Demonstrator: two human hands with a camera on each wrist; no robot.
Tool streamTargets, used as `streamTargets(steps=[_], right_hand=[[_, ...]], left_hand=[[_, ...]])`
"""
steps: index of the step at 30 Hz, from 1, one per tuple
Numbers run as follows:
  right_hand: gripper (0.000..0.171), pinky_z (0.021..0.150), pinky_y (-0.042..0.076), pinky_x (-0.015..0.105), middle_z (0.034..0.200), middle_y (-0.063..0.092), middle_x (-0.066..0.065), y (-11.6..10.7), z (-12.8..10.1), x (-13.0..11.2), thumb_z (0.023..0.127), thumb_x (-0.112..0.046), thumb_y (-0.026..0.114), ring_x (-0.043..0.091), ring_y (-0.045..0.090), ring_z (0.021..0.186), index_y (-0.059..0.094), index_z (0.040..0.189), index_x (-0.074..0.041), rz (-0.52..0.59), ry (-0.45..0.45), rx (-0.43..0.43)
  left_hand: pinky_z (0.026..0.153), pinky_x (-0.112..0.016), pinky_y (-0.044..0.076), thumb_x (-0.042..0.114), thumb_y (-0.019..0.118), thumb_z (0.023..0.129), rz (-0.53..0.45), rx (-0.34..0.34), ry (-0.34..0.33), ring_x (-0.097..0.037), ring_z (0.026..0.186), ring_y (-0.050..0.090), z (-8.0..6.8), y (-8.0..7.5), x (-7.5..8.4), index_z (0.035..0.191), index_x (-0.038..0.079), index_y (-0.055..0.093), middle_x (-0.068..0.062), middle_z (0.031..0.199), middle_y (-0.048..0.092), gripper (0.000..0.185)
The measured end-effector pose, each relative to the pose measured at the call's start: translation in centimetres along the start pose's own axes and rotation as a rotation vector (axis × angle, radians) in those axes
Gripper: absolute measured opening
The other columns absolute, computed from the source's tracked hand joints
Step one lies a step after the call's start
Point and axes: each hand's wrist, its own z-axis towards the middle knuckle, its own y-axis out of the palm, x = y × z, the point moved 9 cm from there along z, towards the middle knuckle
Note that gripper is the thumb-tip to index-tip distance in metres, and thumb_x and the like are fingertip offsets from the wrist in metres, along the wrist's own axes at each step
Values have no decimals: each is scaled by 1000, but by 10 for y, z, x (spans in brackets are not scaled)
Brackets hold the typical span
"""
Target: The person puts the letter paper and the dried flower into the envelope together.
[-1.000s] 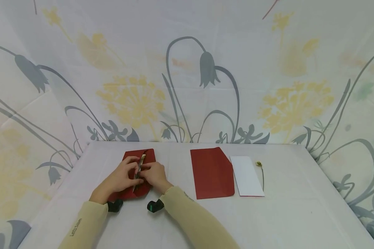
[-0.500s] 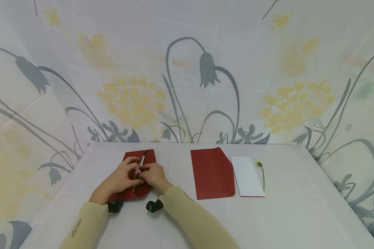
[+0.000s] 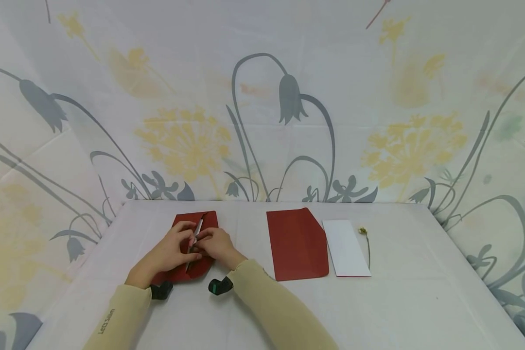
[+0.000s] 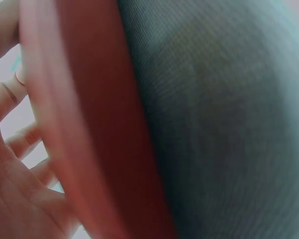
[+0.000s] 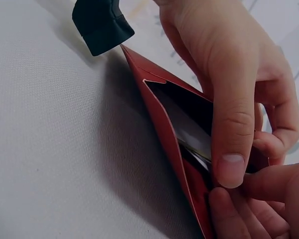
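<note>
A red envelope (image 3: 204, 222) is tilted up on the left of the white table, its mouth spread. My left hand (image 3: 170, 249) grips it from the left, fingers over the far side, thumb down by the mouth. Across from it, my right hand (image 3: 218, 246) has its curled fingers on the envelope's edge, fingertips close to the left thumb. Inside the mouth, the right wrist view shows a white card (image 5: 187, 127) and a thin greenish stem (image 5: 192, 149), partly hidden by the fingers. In the left wrist view the envelope (image 4: 97, 109) covers much of the left hand (image 4: 20, 184).
Right of the hands a second red envelope (image 3: 295, 245) lies flat, with a white card (image 3: 346, 249) beside it. A dried flower (image 3: 363, 231) on a thin stem lies right of the card. A flower-printed cloth (image 3: 262, 121) stands behind the table.
A pale flower head seen along the envelope's mouth a second ago is out of sight; a white strip shows there now. The right hand has shifted slightly, while the left stays nearly still.
</note>
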Motion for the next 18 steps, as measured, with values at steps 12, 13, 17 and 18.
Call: streamTargets(steps=[12, 13, 17, 18], right_hand=[[20, 71, 53, 23, 90, 73, 3, 7, -1, -6, 93, -4, 64, 9, 65, 79, 66, 112, -2, -8, -40, -184], [20, 73, 54, 24, 91, 73, 3, 7, -1, -5, 93, -5, 65, 9, 66, 80, 66, 113, -2, 13, -33, -191], [21, 79, 57, 28, 95, 74, 8, 4, 0, 1, 93, -3, 64, 14, 70, 86, 64, 113, 1, 157, -8, -192], [21, 80, 57, 29, 96, 74, 10, 3, -1, 2, 93, 0, 63, 16, 71, 88, 63, 114, 2, 201, 0, -192]], left_hand=[[99, -64, 40, 17, 88, 75, -5, -1, 2, -46, 123, 46, 1, 2, -3, 78, 18, 52, -22, 135, 47, 36], [99, -64, 40, 17, 88, 75, -6, -4, 0, -46, 124, 46, 1, 2, -3, 78, 18, 52, -22, 135, 47, 36], [100, -64, 40, 19, 88, 76, -1, -20, -24, -46, 125, 45, 1, 5, -4, 79, 18, 53, -22, 136, 47, 34], [100, -64, 40, 20, 87, 77, 5, -26, -31, -46, 125, 44, 0, 5, -4, 79, 18, 53, -22, 137, 46, 34]])
